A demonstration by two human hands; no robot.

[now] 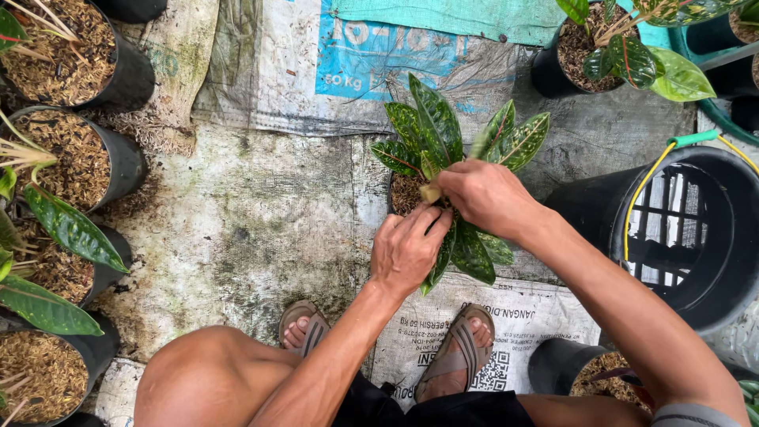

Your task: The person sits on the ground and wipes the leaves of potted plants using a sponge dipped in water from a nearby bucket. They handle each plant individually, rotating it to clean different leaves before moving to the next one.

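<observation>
My right hand (484,194) pinches the pale stem (431,192) of the speckled plant (435,130); my left hand (407,249), fingers curled, seemingly presses the potting mix (405,194).

Woven sack (379,55), flattened, laid on ground at top centre: dirty white w/ a blue printed panel, dark lettering on it. Upper edge overlapped by a teal sheet (451,16). Second sack (518,324) spread flat at bottom centre, under the feet: white, black print, square black-and-white code patch near its lower edge. Both creased and soiled. A third, plain grey-brown piece (178,47) seen at top left. No screens or signs observed.
</observation>
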